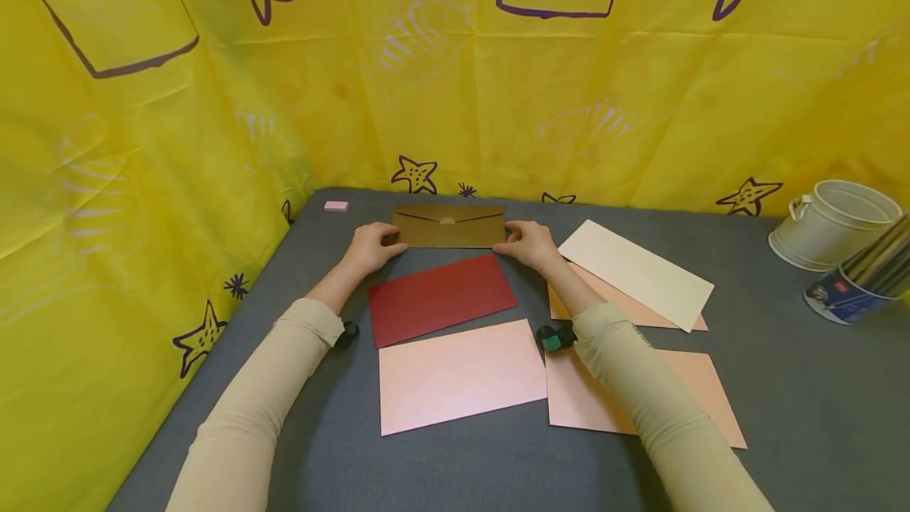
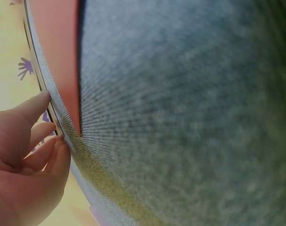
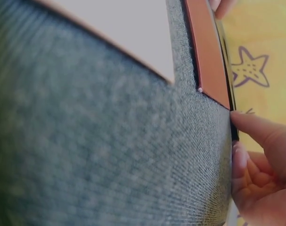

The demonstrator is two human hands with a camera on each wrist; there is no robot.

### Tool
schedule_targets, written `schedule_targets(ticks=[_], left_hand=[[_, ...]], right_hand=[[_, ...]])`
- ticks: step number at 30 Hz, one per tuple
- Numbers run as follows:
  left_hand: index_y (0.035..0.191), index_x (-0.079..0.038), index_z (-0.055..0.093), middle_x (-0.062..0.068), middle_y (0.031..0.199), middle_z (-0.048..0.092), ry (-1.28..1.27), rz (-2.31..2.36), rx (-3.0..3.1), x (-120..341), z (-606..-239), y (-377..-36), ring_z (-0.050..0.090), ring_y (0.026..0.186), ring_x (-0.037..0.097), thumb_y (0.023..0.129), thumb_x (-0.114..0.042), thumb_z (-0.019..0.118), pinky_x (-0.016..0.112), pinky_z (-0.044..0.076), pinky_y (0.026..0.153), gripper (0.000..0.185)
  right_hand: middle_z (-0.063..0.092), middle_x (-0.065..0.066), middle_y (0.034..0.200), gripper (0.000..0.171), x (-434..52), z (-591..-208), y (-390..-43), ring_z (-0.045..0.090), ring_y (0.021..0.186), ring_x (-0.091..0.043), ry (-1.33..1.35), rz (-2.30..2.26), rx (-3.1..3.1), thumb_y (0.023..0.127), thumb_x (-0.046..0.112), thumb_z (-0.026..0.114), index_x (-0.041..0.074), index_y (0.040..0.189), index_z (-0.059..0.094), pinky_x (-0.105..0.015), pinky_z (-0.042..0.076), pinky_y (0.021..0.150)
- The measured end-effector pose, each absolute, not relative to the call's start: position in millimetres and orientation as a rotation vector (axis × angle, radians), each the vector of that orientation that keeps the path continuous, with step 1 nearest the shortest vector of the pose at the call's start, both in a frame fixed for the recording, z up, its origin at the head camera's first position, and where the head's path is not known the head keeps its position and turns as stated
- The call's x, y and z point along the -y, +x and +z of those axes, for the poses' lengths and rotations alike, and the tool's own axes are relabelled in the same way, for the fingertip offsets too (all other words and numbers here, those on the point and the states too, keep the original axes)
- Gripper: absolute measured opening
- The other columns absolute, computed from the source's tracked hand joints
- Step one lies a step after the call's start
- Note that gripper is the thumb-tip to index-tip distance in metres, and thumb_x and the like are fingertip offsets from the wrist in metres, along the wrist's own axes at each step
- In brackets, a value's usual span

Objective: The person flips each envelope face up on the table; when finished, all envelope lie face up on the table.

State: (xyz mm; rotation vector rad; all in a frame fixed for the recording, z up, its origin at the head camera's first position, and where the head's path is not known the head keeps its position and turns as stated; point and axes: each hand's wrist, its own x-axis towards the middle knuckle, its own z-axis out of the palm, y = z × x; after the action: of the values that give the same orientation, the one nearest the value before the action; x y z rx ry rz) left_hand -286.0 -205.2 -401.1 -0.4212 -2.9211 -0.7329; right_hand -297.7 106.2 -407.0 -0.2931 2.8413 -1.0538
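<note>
Tabletop: both hands (image 1: 370, 247) (image 1: 529, 243) pinching gold envelope (image 1: 449, 226)

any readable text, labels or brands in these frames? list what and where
No text can be read.
Blue can at the right edge: a label with white print, too small and blurred to read.
Gold envelope, held at its ends by the left hand and right hand: no print.
Yellow cloth: only drawn starfish and outlines, no words.

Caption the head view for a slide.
Both hands, left hand and right hand, hold a gold envelope at its ends.
</note>
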Motion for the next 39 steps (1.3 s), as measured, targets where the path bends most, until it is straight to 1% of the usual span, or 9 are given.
schedule_targets(ticks=[2, 11, 14, 17, 20, 24, 26, 32, 39], left_hand=[[0.123, 0.012, 0.06, 0.028, 0.124, 0.06, -0.43, -0.733, 2.924, 205.1, -401.7, -285.8, 0.052, 0.119, 0.043, 0.091, -0.016, 0.069, 0.052, 0.033, 0.106, 0.044], [0.13, 0.014, 0.053, 0.032, 0.134, 0.05, -0.519, -0.69, 2.953, 203.7, -404.6, -286.3, 0.043, 0.129, 0.047, 0.095, -0.016, 0.062, 0.052, 0.026, 0.111, 0.048], [0.133, 0.015, 0.049, 0.033, 0.137, 0.046, -0.546, -0.673, 2.985, 203.8, -405.3, -287.1, 0.041, 0.13, 0.046, 0.096, -0.016, 0.059, 0.052, 0.021, 0.112, 0.05], [0.135, 0.016, 0.046, 0.035, 0.14, 0.042, -0.576, -0.653, 3.023, 205.4, -404.6, -287.5, 0.038, 0.132, 0.047, 0.096, -0.018, 0.057, 0.053, 0.02, 0.111, 0.053], [0.14, 0.016, 0.039, 0.036, 0.145, 0.034, -0.594, -0.656, 3.083, 208.1, -403.3, -286.9, 0.03, 0.136, 0.048, 0.097, -0.02, 0.056, 0.054, 0.016, 0.113, 0.059], [0.146, 0.013, 0.029, 0.035, 0.152, 0.021, -0.609, -0.731, 3.145, 211.6, -398.4, -280.3, 0.019, 0.14, 0.049, 0.098, -0.025, 0.056, 0.055, 0.014, 0.114, 0.067], [0.148, 0.011, 0.026, 0.033, 0.154, 0.019, -0.613, -0.769, 3.158, 213.8, -396.5, -274.8, 0.017, 0.142, 0.048, 0.098, -0.028, 0.056, 0.056, 0.015, 0.114, 0.07], [0.153, 0.003, 0.02, 0.023, 0.159, 0.016, -0.622, -0.898, 3.196, 220.8, -395.5, -256.6, 0.01, 0.146, 0.039, 0.097, -0.04, 0.056, 0.055, 0.012, 0.115, 0.079], [0.155, 0.0, 0.013, 0.02, 0.161, 0.007, -0.746, -0.936, 3.251, 228.6, -399.3, -231.1, -0.001, 0.148, 0.036, 0.093, -0.052, 0.058, 0.056, 0.001, 0.115, 0.092]], right_hand=[[0.065, -0.012, 0.092, 0.064, -106.3, -408.4, -297.5, 0.055, 0.083, -0.024, -0.299, -1.047, -2.851, 0.088, 0.03, 0.074, -0.002, 0.139, 0.051, -0.031, 0.043, 0.07], [0.066, -0.011, 0.089, 0.061, -107.2, -411.8, -298.4, 0.055, 0.079, -0.023, -0.343, -1.027, -2.876, 0.089, 0.028, 0.072, -0.003, 0.137, 0.053, -0.029, 0.041, 0.066], [0.066, -0.01, 0.089, 0.058, -107.1, -411.1, -298.3, 0.056, 0.08, -0.024, -0.356, -1.009, -2.887, 0.089, 0.026, 0.072, -0.004, 0.136, 0.053, -0.03, 0.042, 0.067], [0.065, -0.011, 0.089, 0.057, -106.2, -408.2, -297.5, 0.056, 0.082, -0.025, -0.367, -0.994, -2.887, 0.09, 0.026, 0.07, -0.006, 0.135, 0.053, -0.033, 0.043, 0.072], [0.064, -0.011, 0.091, 0.058, -105.6, -404.8, -296.8, 0.056, 0.084, -0.025, -0.361, -0.983, -2.873, 0.092, 0.027, 0.068, -0.006, 0.136, 0.05, -0.036, 0.044, 0.075], [0.063, -0.012, 0.096, 0.061, -107.5, -403.4, -296.4, 0.056, 0.085, -0.025, -0.358, -0.986, -2.839, 0.093, 0.029, 0.066, -0.005, 0.139, 0.047, -0.035, 0.044, 0.074], [0.063, -0.013, 0.101, 0.062, -108.9, -402.7, -295.3, 0.056, 0.088, -0.026, -0.373, -1.003, -2.817, 0.093, 0.031, 0.065, -0.004, 0.141, 0.045, -0.035, 0.045, 0.076], [0.061, -0.016, 0.118, 0.062, -116.1, -401.3, -287.4, 0.057, 0.105, -0.029, -0.445, -1.075, -2.745, 0.094, 0.033, 0.064, -0.003, 0.142, 0.045, -0.041, 0.048, 0.089], [0.054, -0.019, 0.133, 0.061, -125.3, -400.8, -276.7, 0.052, 0.117, -0.033, -0.685, -1.047, -2.701, 0.094, 0.031, 0.065, -0.003, 0.142, 0.046, -0.046, 0.045, 0.096]])
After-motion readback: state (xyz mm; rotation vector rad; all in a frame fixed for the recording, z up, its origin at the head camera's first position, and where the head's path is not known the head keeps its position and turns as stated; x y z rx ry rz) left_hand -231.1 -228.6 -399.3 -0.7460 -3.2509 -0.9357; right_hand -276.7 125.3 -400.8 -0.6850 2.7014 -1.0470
